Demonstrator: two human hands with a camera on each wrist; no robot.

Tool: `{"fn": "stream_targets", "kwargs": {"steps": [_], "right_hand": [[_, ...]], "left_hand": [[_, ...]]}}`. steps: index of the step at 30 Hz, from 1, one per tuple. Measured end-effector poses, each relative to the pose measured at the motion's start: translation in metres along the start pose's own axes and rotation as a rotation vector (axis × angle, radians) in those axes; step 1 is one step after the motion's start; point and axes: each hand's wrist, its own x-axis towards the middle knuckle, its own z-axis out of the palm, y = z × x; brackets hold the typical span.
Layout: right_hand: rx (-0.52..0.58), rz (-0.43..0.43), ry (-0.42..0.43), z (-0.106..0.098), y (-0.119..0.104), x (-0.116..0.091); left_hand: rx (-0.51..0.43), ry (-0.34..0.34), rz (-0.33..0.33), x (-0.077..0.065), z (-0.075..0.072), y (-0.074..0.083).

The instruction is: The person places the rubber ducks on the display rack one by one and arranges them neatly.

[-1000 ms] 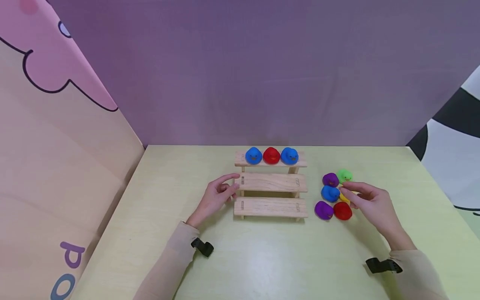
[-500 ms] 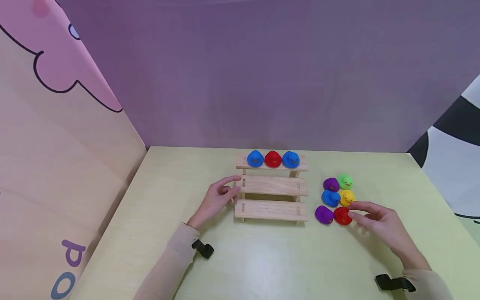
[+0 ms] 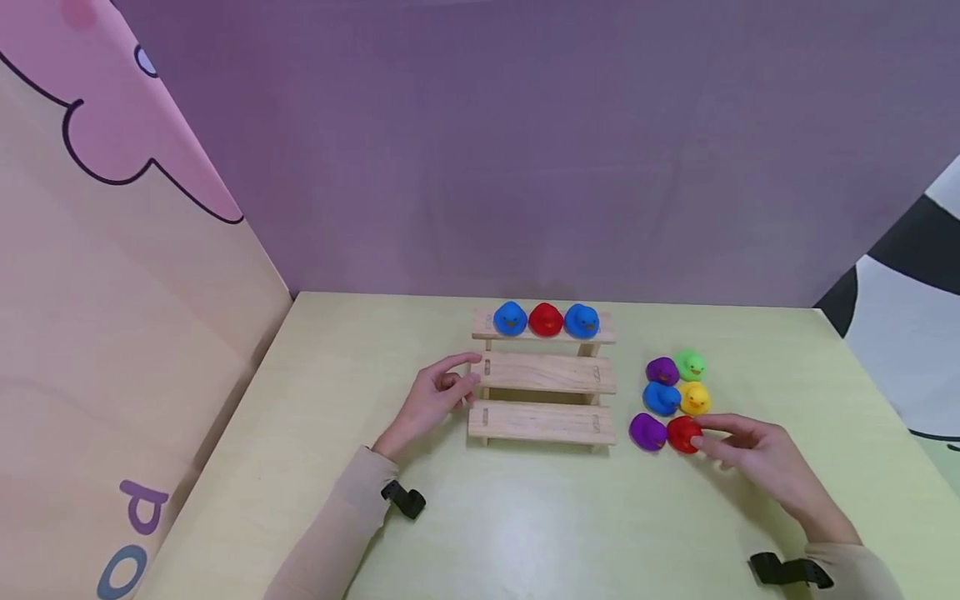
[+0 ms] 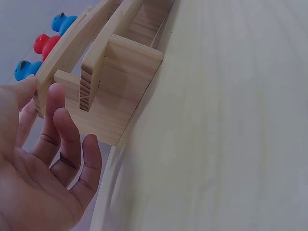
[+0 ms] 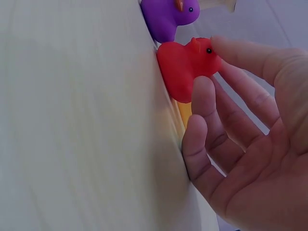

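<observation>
My right hand (image 3: 757,454) has its thumb and fingertips about a red rubber duck (image 3: 682,435), pinching it at the head in the right wrist view. That duck sits on the table at the front of a small cluster. Beside it is a purple duck (image 3: 647,432). Behind stand a yellow duck (image 3: 695,398) and a blue duck (image 3: 662,398). My left hand (image 3: 435,396) holds the left end of the middle board of a three-step wooden rack (image 3: 547,372) between thumb and index finger, its other fingers loosely curled.
On the rack's top board sit a blue duck (image 3: 510,319), a red duck (image 3: 545,320) and another blue duck (image 3: 582,321). A second purple duck (image 3: 662,371) and a green duck (image 3: 691,364) stand at the cluster's back. A purple wall (image 3: 555,150) rises behind the table.
My right hand has come forward from beside the yellow and green ducks to the red duck, its fingers now at that duck. The left hand stays at the rack; the head view has shifted slightly.
</observation>
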Motion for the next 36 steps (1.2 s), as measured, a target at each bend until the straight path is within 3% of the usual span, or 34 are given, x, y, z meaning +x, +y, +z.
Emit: {"fn": "stream_targets", "kwargs": {"steps": [7, 36], "right_hand": [[-0.004, -0.007, 0.004, 0.0015, 0.0035, -0.0040], [-0.004, -0.022, 0.019, 0.0022, -0.0037, -0.0024]], "left_hand": [[0.007, -0.006, -0.005, -0.0024, 0.0024, -0.0051], [-0.003, 0.006, -0.002, 0.0017, 0.0005, -0.0014]]}}
